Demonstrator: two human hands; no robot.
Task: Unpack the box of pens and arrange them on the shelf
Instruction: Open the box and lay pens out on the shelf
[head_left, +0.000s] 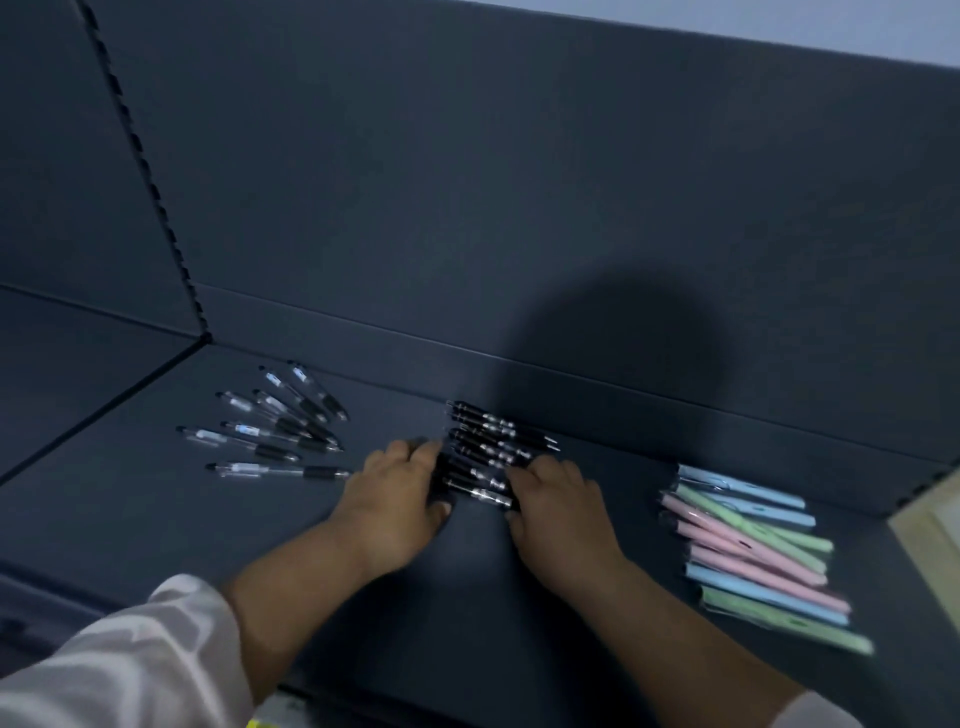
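Several black pens (491, 447) lie side by side in a row on the dark shelf (156, 499). My left hand (395, 499) presses against the left ends of the nearer pens, fingers stretched along them. On the right ends rests my right hand (558, 509), its fingertips touching the nearest pens. Whether either hand actually grips a pen is blurred. Left of this row, several clear pens with black grips (280, 426) are fanned out loosely.
Several pastel pens (753, 551) in blue, pink and green, wrapped in clear sleeves, lie at the right. The shelf's back wall (519, 182) rises behind. A slotted upright (140, 156) divides the left bay. A pale wooden edge (930, 525) shows at far right.
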